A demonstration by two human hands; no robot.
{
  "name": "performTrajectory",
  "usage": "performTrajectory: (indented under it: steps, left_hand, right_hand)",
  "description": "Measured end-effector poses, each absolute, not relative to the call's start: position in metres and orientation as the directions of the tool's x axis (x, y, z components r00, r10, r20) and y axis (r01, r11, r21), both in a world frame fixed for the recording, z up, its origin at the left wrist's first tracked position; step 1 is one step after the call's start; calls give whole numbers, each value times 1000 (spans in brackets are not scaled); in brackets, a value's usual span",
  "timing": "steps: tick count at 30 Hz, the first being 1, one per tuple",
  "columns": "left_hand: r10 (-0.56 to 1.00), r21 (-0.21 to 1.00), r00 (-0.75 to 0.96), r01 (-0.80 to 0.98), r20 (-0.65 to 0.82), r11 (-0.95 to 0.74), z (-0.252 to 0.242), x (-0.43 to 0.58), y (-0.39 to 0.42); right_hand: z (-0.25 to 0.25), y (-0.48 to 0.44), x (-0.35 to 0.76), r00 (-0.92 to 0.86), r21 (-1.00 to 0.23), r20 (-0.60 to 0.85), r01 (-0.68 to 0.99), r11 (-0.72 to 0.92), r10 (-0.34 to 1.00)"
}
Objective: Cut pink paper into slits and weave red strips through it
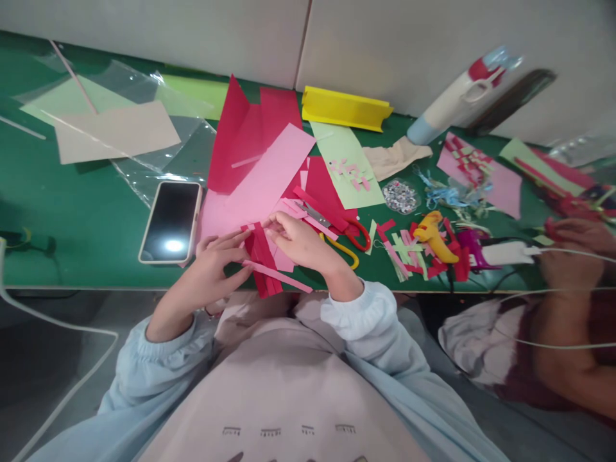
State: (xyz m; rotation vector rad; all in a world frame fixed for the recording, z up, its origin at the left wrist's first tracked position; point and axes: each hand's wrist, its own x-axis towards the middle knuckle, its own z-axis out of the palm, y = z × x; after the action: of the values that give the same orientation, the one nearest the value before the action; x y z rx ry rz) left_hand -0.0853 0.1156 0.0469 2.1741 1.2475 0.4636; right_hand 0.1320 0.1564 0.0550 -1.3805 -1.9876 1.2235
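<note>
Several red paper strips (262,260) lie side by side at the table's front edge, with pink strips crossing them. My left hand (219,256) grips their left side, fingers near the top and thumb at a long pink paper strip (283,277) slanting across the red ones. From the right, my right hand (296,240) has thumb and forefinger pinched at the upper end of the woven strips; its fingertips partly cover what they hold. Just beyond my right wrist lie scissors (359,234) with a red and a yellow handle, their blades among loose strips.
A phone (171,221) lies left of my hands. Pink sheet (269,173), red sheets (240,141) and a yellow folded piece (346,108) are behind. Rightward are paper scraps (409,250), a yellow glue gun (436,237), a bottle (457,96) and another person's hands (575,250).
</note>
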Motion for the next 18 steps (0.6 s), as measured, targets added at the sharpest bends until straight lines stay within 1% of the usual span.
performTrajectory:
  steps: [4,6,8,10,13,15,18]
  left_hand:
    - [882,704,465,600,79,-380,52,-86,111]
    - [898,766,429,547,91,-339,53,-87,106]
    - [922,830,380,490,72,-267,53,-87,98]
    - [951,883,310,443,16,-159,51,-87,88]
    - [975,925,191,378,-118,38,47,-83,73]
    - [973,938,129,316,-193,144,44,-80,63]
    - [962,948,79,210,-261,240,40,-77,51]
  right_hand:
    - [69,147,142,-427,-842,-156,529,107,891]
    - [75,139,147,-461,-831,-179,543,117,869]
    - [80,131,151,-508,-815,-190,559,153,840]
    - [83,123,152,-557,-809,-196,557,189,807]
    - [84,110,153,-595,-823,-193,531,203,780]
    - [83,102,153,-581,-827,-187,528,192,792]
    - [80,94,154,-543,-844,-177,513,157,821]
